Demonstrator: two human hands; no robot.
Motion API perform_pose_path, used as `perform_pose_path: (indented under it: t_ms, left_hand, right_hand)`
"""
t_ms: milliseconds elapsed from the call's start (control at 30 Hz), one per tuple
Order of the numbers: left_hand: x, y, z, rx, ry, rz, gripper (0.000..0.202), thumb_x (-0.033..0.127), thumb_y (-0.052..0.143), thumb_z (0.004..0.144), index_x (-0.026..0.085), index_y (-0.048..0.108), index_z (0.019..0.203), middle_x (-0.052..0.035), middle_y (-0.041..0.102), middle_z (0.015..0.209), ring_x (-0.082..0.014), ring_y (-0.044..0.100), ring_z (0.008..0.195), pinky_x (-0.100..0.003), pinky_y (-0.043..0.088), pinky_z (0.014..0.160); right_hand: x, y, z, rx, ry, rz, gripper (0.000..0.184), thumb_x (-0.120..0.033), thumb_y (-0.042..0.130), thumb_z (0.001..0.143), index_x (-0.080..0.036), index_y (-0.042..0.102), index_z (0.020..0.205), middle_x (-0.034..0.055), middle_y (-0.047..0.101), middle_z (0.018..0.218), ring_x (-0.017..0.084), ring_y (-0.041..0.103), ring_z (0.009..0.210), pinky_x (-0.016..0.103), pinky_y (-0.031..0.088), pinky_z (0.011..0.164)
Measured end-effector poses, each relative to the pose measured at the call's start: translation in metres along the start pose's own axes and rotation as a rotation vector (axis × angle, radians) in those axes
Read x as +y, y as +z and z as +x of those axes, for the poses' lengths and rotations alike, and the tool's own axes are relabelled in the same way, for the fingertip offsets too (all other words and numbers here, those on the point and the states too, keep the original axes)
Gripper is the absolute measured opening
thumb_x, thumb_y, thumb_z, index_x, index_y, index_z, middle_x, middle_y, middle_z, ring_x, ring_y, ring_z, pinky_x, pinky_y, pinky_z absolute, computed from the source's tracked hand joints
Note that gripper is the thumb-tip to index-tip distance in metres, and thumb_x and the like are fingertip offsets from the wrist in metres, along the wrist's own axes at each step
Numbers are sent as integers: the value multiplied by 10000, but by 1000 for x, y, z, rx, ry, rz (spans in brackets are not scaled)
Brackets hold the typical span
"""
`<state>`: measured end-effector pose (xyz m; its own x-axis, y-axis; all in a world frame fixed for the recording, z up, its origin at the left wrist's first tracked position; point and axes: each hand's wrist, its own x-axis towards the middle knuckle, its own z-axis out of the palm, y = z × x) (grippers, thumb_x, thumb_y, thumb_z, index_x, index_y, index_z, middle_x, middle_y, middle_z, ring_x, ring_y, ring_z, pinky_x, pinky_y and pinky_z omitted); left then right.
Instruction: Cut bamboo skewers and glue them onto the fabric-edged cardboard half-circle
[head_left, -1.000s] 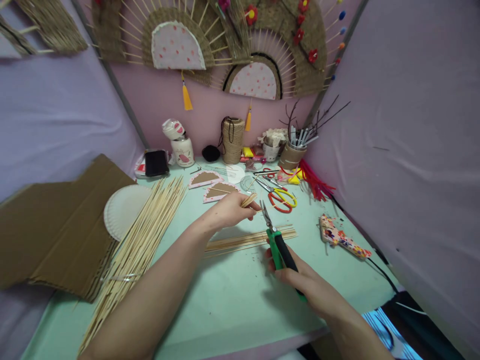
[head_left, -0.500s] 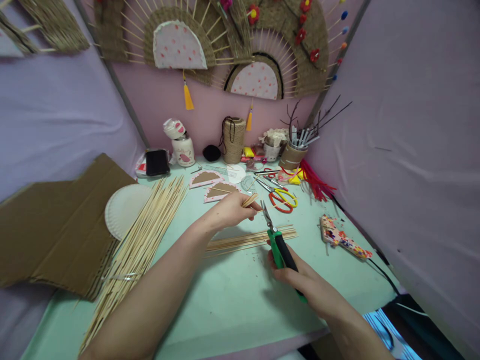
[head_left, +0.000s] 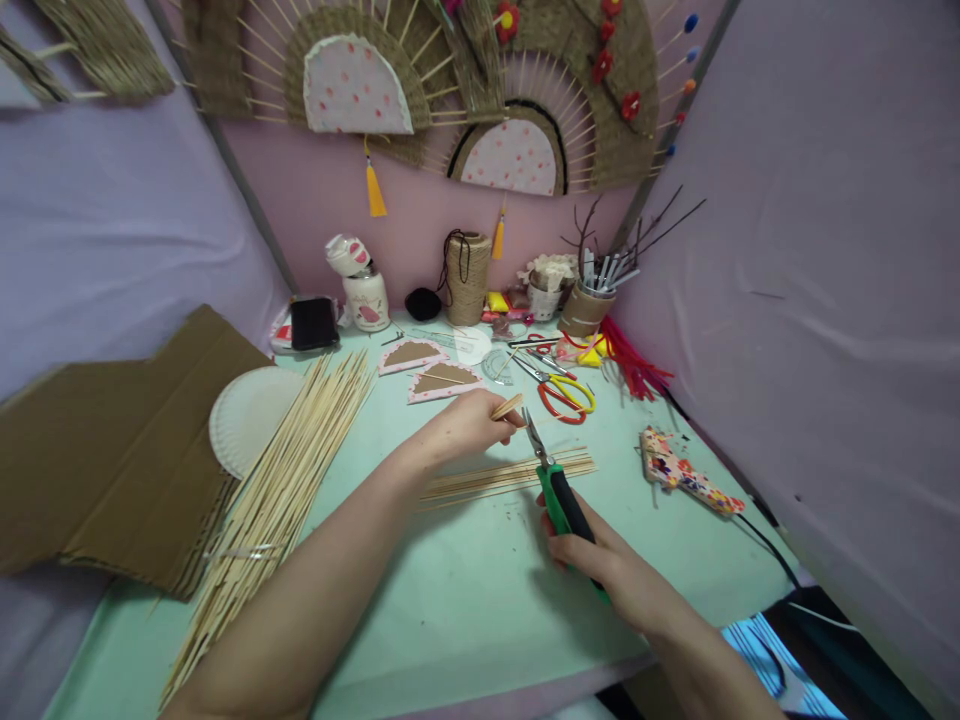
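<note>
My left hand (head_left: 474, 422) is closed around a few short bamboo sticks (head_left: 508, 406), whose ends poke out past the fingers. My right hand (head_left: 576, 535) grips green-and-black handled pliers (head_left: 559, 500), jaws pointing up and away from me. The jaw tips are close to the left fingertips; whether they touch a stick I cannot tell. Beneath the hands, longer bamboo sticks (head_left: 517, 474) lie across the table. Beyond the left hand are two half-round cardboard pieces (head_left: 444, 380) with pink-dotted edging.
A thick bundle of bamboo sticks (head_left: 277, 500) lies left, beside a paper plate (head_left: 244, 420) and cardboard sheets (head_left: 112, 460). Scissors (head_left: 566, 398) lie behind the pliers. At right rests a patterned glue gun (head_left: 686, 475) with a cord. A twine spool (head_left: 467, 280) stands at the back.
The left hand has shifted slightly right and down with its short sticks. The right hand and pliers have barely moved.
</note>
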<state>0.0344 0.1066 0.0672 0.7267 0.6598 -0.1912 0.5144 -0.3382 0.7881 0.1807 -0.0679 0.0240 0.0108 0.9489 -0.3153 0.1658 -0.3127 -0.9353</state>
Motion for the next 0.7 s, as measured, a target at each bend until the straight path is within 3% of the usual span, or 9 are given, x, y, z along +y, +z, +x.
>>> perform_pose_path:
  t_ms: [100, 233, 400, 700]
  left_hand:
    - [-3, 3, 3, -18, -6, 41, 272, 184, 517, 712, 173, 716, 896, -6, 707, 767, -146, 623, 732, -225, 419, 623]
    - [-3, 2, 4, -32, -53, 89, 272, 196, 529, 724, 158, 711, 923, -28, 717, 791, -164, 634, 753, -232, 425, 634]
    - [-3, -1, 4, -58, -55, 120, 286, 207, 482, 759, 167, 698, 943, -44, 715, 913, -182, 635, 823, -243, 428, 676]
    - [-12, 2, 5, -59, 34, 240, 279, 184, 359, 805, 188, 621, 902, -48, 656, 928, -183, 589, 846, -258, 408, 697]
  right_hand:
    - [1, 6, 2, -6, 45, 80, 125, -251, 536, 737, -206, 488, 844, -31, 455, 706, 141, 407, 658, 279, 338, 615]
    - [4, 9, 6, 76, 127, 295, 190, -265, 528, 735, -214, 445, 898, -70, 338, 609, 109, 308, 523, 248, 289, 500]
    - [10, -7, 3, 42, 56, 302, 195, -281, 533, 794, -195, 494, 965, -34, 421, 676, 128, 409, 604, 263, 338, 562]
    - [23, -16, 7, 9, -9, 634, 314, -271, 603, 744, -215, 578, 1052, 15, 459, 843, 120, 357, 620, 282, 344, 590]
